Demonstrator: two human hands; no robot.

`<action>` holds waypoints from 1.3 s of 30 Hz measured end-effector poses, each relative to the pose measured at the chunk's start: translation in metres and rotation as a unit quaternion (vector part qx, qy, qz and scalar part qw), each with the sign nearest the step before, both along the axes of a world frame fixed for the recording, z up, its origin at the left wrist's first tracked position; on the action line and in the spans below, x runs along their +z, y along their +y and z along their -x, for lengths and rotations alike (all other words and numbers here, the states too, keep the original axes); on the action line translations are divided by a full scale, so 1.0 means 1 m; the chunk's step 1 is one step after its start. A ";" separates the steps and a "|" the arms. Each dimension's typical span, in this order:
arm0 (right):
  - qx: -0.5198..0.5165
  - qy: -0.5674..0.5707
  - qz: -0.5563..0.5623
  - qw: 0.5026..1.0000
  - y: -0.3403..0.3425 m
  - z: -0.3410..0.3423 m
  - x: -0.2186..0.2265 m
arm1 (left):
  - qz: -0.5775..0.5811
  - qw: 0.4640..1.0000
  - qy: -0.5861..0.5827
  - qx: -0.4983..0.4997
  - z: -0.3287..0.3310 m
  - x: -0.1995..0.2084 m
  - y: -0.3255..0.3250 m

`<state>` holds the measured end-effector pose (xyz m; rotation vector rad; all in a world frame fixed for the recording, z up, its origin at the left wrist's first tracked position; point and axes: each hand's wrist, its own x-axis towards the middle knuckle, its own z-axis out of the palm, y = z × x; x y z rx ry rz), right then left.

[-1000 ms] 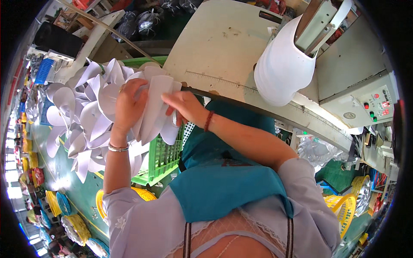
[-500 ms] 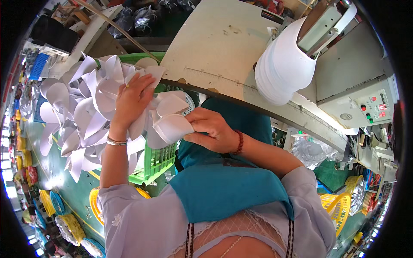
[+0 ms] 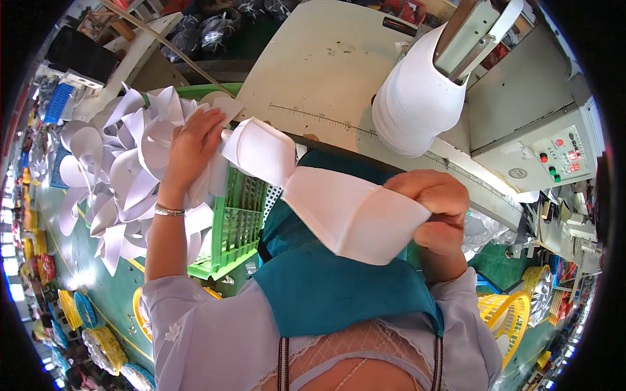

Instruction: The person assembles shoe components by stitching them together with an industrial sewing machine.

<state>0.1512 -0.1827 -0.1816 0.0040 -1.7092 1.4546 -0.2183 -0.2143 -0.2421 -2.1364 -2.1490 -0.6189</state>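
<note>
Part-way along, by judgement. Between 1 and 2 o'clock, a thick white stack [image 3: 414, 98] nested over a post [image 3: 464, 36] beside the table [image 3: 313, 72]; could be the share already dealt with, but cannot be sure. Between 9 and 10, a large loose pile [image 3: 140, 148] of curled white pieces, heaped over the green crate [image 3: 225, 246]; reads as the bigger share left.

In between, one strip [image 3: 358, 212] in hand: white, cupped, in joined sections, spanning from near 10 o'clock across the middle toward 3, over the teal apron [image 3: 345, 300]. Clear of the stack; not laid on the table.

Right hand [image 3: 443, 208], at 3 o'clock: closed, pinching the strip's end between thumb and bent fingers. Left hand [image 3: 191, 143], at 10: palm down, fairly flat, with fingers extended, resting on the pile's right side. No sign of a firm grip there. Strip's other end just beside those fingertips; touching or apart, cannot tell.

Control panel [image 3: 559, 158] just above 3 o'clock, lit, apart from both hands.
</note>
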 end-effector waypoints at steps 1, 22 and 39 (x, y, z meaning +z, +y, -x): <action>-0.017 0.000 0.000 1.000 -0.001 -0.005 0.001 | -0.008 1.000 0.003 -0.004 -0.002 -0.001 0.001; -0.078 0.108 0.192 0.972 0.003 -0.001 -0.036 | -0.083 0.950 -0.283 -0.099 -0.010 0.032 0.010; -0.167 0.095 0.153 0.969 -0.010 -0.041 -0.024 | -0.042 0.953 -0.290 -0.083 -0.036 0.029 0.015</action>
